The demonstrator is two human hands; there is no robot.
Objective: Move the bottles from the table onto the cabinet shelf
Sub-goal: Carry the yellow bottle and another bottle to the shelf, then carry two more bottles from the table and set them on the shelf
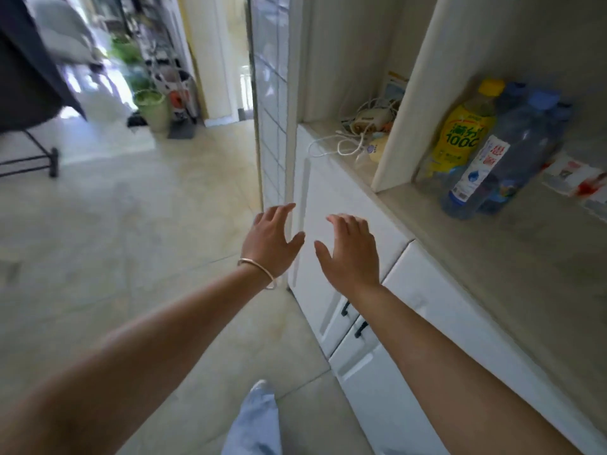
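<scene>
Several bottles stand on the cabinet shelf (492, 257) at the right: a yellow-capped bottle with a yellow label (460, 139) and blue-capped clear water bottles (499, 162) beside it. My left hand (271, 243), with a bangle on its wrist, and my right hand (349, 252) are stretched out side by side in front of the white cabinet, well left of and below the bottles. Both hands have spread, relaxed fingers and hold nothing. The table is out of view.
A left shelf compartment holds a tangle of white cables and chargers (361, 133). White cabinet doors with black handles (353, 318) run below the shelf. Papers (571, 178) lie right of the bottles. Tiled floor extends left toward a black stand (49, 159) and plant pots (152, 108).
</scene>
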